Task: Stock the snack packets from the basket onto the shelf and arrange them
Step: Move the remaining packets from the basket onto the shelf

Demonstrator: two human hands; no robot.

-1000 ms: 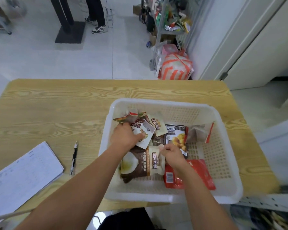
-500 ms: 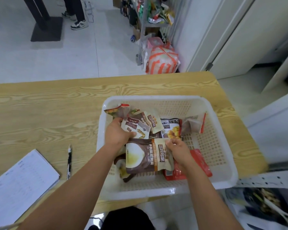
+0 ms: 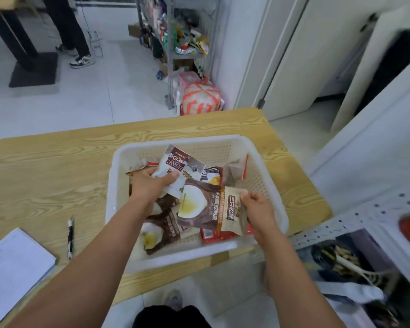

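White floor tiles are seen across the upper half of the frame, with a cluttered metal rack point(image 3: 187, 31) at top centre and a standing person's legs point(image 3: 66, 27) at upper left. The middle of the frame is taken up by a wood-grain table point(image 3: 45, 166). At the lower right edge, part of a white perforated shelf point(image 3: 355, 218) is caught. What lies on it is too blurred to be named, so no stocked packet can be confirmed. The task is judged to be at an early stage: nothing is shown placed or arranged, and picking packets out is the step in hand.

A white slotted basket point(image 3: 268, 176) is set on the table's right part, at frame centre, and several snack packets are held in it. A notepad point(image 3: 12, 268) is laid at lower left.

A brown packet point(image 3: 206, 209) is held above the basket's near right corner, pinched at its right end by the curled fingers of the right hand point(image 3: 256, 209). A white packet point(image 3: 175, 164) is gripped by the closed fingers of the left hand point(image 3: 149, 185) over the basket's left side. Inside are seen a second brown packet point(image 3: 161, 230) at the near left, a red packet point(image 3: 213, 235) beneath the raised one, and others heaped toward the far wall. A pen point(image 3: 70, 235) is laid just right of the notepad.
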